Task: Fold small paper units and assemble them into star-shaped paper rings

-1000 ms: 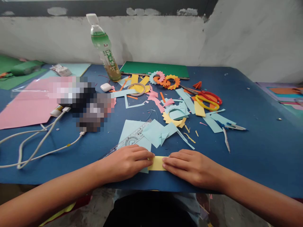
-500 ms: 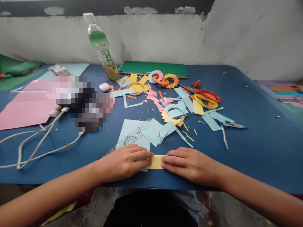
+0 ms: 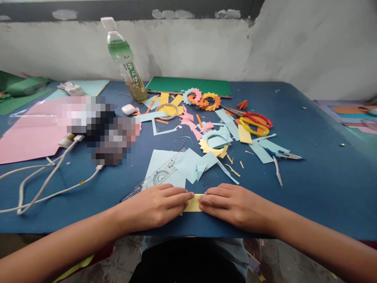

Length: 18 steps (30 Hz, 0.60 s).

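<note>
The yellow paper strip (image 3: 193, 203) is lying at the lower centre of the frame, close to the near edge of the blue tabletop (image 3: 312, 204). The left hand (image 3: 160, 206) is covering its left end, with fingers held close together and one fingertip reaching along the upper edge. The right hand (image 3: 235, 207) is covering the opposite end, its fingers also lying together and their tips resting on the paper. Only a short yellow stretch is showing between the two hands. From where I am standing, I cannot tell whether either hand is pinching the strip or merely pressing it; the undersides of both hands are hidden.

Just above the left hand, a clear ruler (image 3: 163, 171) is lying slantwise over a light blue sheet (image 3: 156, 155). Beyond the hands, a yellow paper ring (image 3: 210, 149) with a jagged edge is lying among loose scraps near the centre. Scissors (image 3: 255, 125) with red and yellow handles are resting right of centre, and a compass (image 3: 279, 156) is lying with its legs spread nearer the right side. A green-labelled bottle (image 3: 126, 67) is standing at the upper left.
</note>
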### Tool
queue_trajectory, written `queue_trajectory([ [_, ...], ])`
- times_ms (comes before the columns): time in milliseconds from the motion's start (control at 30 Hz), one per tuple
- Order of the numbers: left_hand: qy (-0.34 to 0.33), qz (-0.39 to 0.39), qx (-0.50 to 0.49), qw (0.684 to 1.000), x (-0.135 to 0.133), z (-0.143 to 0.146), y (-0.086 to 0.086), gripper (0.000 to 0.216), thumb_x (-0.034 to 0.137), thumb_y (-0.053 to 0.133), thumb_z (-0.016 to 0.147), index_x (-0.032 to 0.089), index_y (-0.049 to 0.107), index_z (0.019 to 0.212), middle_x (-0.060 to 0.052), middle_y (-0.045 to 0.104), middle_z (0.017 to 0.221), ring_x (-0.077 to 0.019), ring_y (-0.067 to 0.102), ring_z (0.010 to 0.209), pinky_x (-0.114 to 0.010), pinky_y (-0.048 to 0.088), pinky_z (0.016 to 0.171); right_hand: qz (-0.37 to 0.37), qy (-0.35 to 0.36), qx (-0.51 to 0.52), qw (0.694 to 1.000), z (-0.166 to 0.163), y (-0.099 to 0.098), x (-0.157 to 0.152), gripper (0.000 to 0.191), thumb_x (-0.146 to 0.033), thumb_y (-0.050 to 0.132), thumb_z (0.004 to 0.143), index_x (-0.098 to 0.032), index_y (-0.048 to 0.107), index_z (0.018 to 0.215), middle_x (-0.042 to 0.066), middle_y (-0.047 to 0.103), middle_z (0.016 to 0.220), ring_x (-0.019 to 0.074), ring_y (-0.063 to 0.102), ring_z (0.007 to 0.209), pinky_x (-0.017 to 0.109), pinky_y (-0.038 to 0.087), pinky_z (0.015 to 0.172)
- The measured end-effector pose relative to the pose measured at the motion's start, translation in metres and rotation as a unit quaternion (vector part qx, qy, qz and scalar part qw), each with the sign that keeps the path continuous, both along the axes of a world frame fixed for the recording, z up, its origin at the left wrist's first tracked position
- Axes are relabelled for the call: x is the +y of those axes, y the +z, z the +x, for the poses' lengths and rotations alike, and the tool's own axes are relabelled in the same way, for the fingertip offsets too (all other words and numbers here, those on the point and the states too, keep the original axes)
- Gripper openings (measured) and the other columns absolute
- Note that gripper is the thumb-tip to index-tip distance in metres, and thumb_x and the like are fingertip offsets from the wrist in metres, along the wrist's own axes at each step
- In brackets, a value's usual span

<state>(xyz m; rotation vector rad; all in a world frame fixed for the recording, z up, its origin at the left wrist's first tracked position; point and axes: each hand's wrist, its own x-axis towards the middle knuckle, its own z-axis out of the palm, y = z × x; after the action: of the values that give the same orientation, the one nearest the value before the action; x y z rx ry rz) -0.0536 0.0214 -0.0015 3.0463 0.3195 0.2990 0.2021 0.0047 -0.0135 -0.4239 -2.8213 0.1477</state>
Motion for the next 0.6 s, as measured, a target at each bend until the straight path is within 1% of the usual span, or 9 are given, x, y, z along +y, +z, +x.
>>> queue_trajectory([
  [67, -0.010, 0.008, 0.016, 1.000, -0.001, 0.003, 0.000, 0.032, 0.013, 0.031, 0.095, 0.013, 0.063, 0.091, -0.012, 0.063, 0.115, -0.0195, 0.058, 0.103, -0.031, 0.049, 0.083, 0.007, -0.012, -0.005, 1.000, -0.002, 0.000, -0.001, 0.026, -0.013, 0.037, 0.095, -0.010, 0.060, 0.108, 0.008, 0.063, 0.112, 0.0190, 0.055, 0.100, 0.032, 0.047, 0.079],
  [167, -0.003, -0.005, 0.025, 1.000, -0.003, 0.005, -0.002, 0.030, 0.012, 0.032, 0.093, 0.010, 0.061, 0.097, -0.013, 0.064, 0.114, -0.0222, 0.056, 0.109, -0.033, 0.047, 0.085, 0.024, -0.030, -0.005, 0.999, -0.004, -0.001, -0.005, 0.030, -0.012, 0.034, 0.095, -0.008, 0.059, 0.110, 0.009, 0.064, 0.112, 0.0196, 0.055, 0.101, 0.033, 0.045, 0.082],
  [233, 0.014, -0.026, 0.028, 0.999, -0.005, 0.006, -0.003, 0.027, 0.010, 0.035, 0.091, 0.011, 0.060, 0.100, -0.011, 0.065, 0.112, -0.0236, 0.053, 0.112, -0.033, 0.045, 0.085, 0.034, -0.045, -0.009, 0.998, -0.005, -0.003, -0.007, 0.033, -0.012, 0.030, 0.096, -0.009, 0.059, 0.112, 0.010, 0.062, 0.117, 0.0199, 0.055, 0.103, 0.034, 0.043, 0.084],
  [333, 0.037, -0.049, 0.037, 0.997, -0.008, 0.005, -0.002, 0.026, 0.008, 0.038, 0.085, 0.012, 0.059, 0.100, -0.008, 0.066, 0.111, -0.0248, 0.052, 0.112, -0.036, 0.042, 0.088, 0.037, -0.069, -0.022, 0.997, -0.002, -0.005, -0.011, 0.035, -0.013, 0.028, 0.096, -0.014, 0.057, 0.114, 0.006, 0.058, 0.126, 0.0200, 0.052, 0.110, 0.036, 0.039, 0.088],
  [467, 0.085, -0.052, 0.048, 0.994, -0.012, -0.001, 0.002, 0.032, 0.009, 0.041, 0.081, 0.011, 0.056, 0.109, -0.008, 0.067, 0.110, -0.0248, 0.055, 0.108, -0.039, 0.037, 0.093, 0.015, -0.100, -0.023, 0.995, 0.007, -0.006, -0.015, 0.031, -0.014, 0.037, 0.092, -0.018, 0.057, 0.115, 0.002, 0.060, 0.124, 0.0199, 0.054, 0.111, 0.038, 0.035, 0.091],
  [600, 0.137, -0.056, 0.047, 0.988, -0.019, -0.009, 0.007, 0.039, 0.007, 0.040, 0.079, 0.012, 0.053, 0.116, -0.007, 0.069, 0.098, -0.0221, 0.057, 0.101, -0.039, 0.035, 0.097, -0.028, -0.139, -0.011, 0.990, 0.017, -0.004, -0.019, 0.030, -0.015, 0.045, 0.086, -0.021, 0.059, 0.112, 0.003, 0.064, 0.118, 0.0200, 0.057, 0.106, 0.039, 0.032, 0.090],
])
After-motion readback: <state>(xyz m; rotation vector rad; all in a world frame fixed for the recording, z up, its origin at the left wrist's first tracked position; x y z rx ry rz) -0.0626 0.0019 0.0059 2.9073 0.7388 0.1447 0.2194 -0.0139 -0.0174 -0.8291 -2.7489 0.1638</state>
